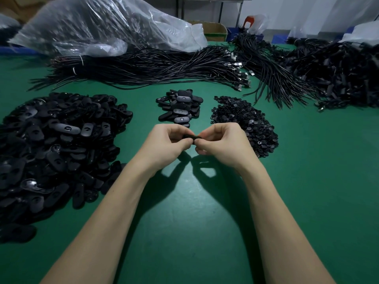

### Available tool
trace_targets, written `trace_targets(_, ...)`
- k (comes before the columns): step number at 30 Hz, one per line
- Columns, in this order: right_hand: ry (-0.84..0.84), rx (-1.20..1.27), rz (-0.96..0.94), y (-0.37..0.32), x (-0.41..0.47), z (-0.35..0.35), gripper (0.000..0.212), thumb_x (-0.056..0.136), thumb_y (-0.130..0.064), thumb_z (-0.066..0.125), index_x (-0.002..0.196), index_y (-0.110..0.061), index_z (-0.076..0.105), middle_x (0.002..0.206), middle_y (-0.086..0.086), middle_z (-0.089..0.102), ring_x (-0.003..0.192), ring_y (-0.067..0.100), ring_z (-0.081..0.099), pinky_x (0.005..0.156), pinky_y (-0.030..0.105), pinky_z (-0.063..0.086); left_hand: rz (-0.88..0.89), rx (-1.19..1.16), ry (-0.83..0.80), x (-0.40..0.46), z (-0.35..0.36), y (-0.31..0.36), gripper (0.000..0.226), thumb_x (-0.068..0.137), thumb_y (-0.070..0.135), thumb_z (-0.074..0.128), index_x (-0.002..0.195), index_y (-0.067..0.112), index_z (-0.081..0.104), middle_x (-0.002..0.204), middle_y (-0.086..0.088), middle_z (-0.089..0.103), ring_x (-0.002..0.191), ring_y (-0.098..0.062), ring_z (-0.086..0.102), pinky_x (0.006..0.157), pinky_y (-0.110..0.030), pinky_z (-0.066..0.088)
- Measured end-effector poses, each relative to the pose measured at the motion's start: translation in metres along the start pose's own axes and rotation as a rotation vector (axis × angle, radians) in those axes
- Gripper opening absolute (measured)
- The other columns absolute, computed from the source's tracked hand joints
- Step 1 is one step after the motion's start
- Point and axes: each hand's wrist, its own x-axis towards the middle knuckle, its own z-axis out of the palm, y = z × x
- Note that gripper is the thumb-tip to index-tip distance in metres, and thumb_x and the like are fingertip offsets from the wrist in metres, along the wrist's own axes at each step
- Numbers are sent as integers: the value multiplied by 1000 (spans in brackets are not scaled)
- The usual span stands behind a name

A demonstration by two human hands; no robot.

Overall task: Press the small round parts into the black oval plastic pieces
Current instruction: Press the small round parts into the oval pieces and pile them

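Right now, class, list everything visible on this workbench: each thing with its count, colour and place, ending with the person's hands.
Green table mat: one, covers the bench.
Heap of black oval plastic pieces: one large heap, left.
Small stack of black oval pieces: one, centre, beyond the hands.
Heap of small black round parts: one, right of centre.
Bundles of black cables: several, across the back and far right.
Clear plastic bag: one, back left.
Cardboard box: one, brown, behind the bag.
Held black oval piece: one, between both hands.
Left hand: pinches the piece.
Right hand: pinches it too.
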Motion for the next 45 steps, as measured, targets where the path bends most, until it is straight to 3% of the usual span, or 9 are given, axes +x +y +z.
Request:
trace_targets(9,57,-123,-43,1,1,7,6,79,-15,78,80,-16,72,63,-4,75,61,3,71,64,20,55,1,78,61,3,5,-4,19,91,6,72,87,24,74,88,-3,78,90,-20,74,88,-32,58)
trace_targets(12,80,-118,-58,2,2,9,9,79,-14,78,79,-17,70,61,-5,74,60,4,73,62,18,54,19,103,85,4,6,-5,21,90,8,73,84,28,74,85,1,78,87,-17,74,84,-31,58)
trace_targets(16,14,-24,-92,4,1,5,12,86,-7,77,86,-16,69,73,0,77,66,12,76,72,30,64,-2,43,110,4,6,-7,14,89,12,74,88,26,76,81,6,77,78,-10,71,79,-27,54)
trace_targets(19,28,-183,-236,7,1,8,25,84,-7,77,93,-27,67,80,-8,74,62,0,69,64,15,54,-44,16,178,6,8,-9,11,87,15,75,88,26,75,76,7,76,69,-10,66,71,-26,51)
trace_targets(23,95,-335,-281,9,0,11,22,83,-20,79,98,-33,69,85,-16,70,67,3,66,75,31,58,-64,2,200,7,6,-10,11,86,19,75,88,29,71,79,3,76,71,-15,68,69,-30,58)
trace_targets(27,121,-407,-230,9,4,8,19,83,-32,79,99,-38,72,95,-15,69,74,11,64,81,40,58,-20,90,232,6,6,-8,9,89,28,74,95,32,67,90,13,75,71,-7,68,69,-27,51)
trace_targets(37,188,-487,-85,-8,38,17,20,88,-35,72,108,-38,72,97,-14,69,90,13,65,71,28,47,30,231,251,3,5,-4,9,91,30,71,98,26,66,91,15,71,74,-6,68,68,-15,47)
trace_targets(42,231,-448,-97,-36,80,23,22,90,-31,72,112,-31,73,101,-11,72,97,15,70,83,34,59,29,233,239,5,4,-5,7,91,30,70,96,26,66,89,16,71,71,-6,67,69,-16,48)
trace_targets(45,216,-455,-85,-49,96,24,30,88,-33,73,118,-34,69,105,-9,73,100,17,69,86,35,57,29,247,221,6,3,-8,6,91,31,69,94,29,65,87,19,69,72,2,64,60,-5,42)
